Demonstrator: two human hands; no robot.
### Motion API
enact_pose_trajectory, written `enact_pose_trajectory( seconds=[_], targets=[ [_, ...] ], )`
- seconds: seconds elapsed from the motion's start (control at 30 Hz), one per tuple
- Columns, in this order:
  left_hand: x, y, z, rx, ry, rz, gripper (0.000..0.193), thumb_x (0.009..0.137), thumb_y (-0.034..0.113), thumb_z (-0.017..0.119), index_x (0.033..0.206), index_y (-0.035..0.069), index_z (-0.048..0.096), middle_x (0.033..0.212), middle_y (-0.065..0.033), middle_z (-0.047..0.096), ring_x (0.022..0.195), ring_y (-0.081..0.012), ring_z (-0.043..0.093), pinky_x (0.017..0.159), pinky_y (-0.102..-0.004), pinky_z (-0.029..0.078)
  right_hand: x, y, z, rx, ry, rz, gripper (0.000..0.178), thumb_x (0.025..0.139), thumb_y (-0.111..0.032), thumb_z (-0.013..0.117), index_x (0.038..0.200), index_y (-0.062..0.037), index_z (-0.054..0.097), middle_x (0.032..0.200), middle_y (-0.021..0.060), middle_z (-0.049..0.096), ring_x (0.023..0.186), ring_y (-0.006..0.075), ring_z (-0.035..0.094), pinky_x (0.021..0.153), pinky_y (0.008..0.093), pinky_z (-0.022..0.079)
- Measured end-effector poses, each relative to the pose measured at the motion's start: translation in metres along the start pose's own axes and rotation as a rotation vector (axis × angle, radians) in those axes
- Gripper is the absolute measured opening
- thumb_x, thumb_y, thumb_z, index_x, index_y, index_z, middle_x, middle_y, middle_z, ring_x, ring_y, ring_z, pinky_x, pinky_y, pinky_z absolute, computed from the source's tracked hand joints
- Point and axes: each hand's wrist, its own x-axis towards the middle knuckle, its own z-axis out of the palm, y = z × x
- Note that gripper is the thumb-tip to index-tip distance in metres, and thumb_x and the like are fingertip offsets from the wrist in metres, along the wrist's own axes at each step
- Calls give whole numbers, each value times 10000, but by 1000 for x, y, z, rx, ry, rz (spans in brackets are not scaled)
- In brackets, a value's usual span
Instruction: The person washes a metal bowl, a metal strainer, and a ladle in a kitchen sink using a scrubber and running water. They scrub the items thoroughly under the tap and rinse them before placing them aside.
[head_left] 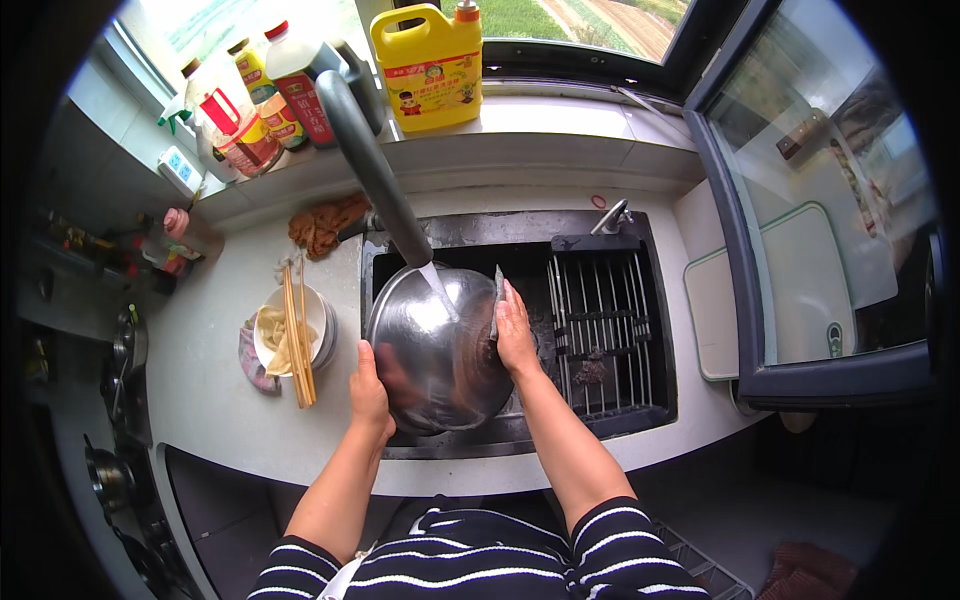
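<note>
A steel bowl [437, 345] was tilted over the dark sink [520, 240], with water from the grey tap [372, 165] running onto its inside. The left hand [368, 390] gripped the bowl's near rim, fingers curled round the edge. The right hand [514, 328] lay flat with fingers together against the far rim, pressing a dark scouring pad [494, 305] there. On the worktop [220, 390] to the left stood a white bowl [290, 335] with chopsticks [297, 345] laid across it.
</note>
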Motion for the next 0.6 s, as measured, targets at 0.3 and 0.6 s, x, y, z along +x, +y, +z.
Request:
enact_pose_trajectory(
  seconds=[0.3,0.6],
  targets=[
    [27,-17,13,-63,-135,-21,658,931,594,290,910,20,612,818,-33,585,699,-116,536,628,-259,457,-57,-130,5,-494,-186,-397,419,853,-268,564,1265,-209,511,1425,126,326,1332,428,207,1038,587,201],
    [18,-12,-6,251,-191,115,714,921,610,305,679,18,621,654,-10,573,590,-96,498,557,-241,406,15,-147,-13,-538,-338,-270,313,822,-269,545,1103,-140,589,1173,78,555,1146,270,480,965,492,358]
  ],
)
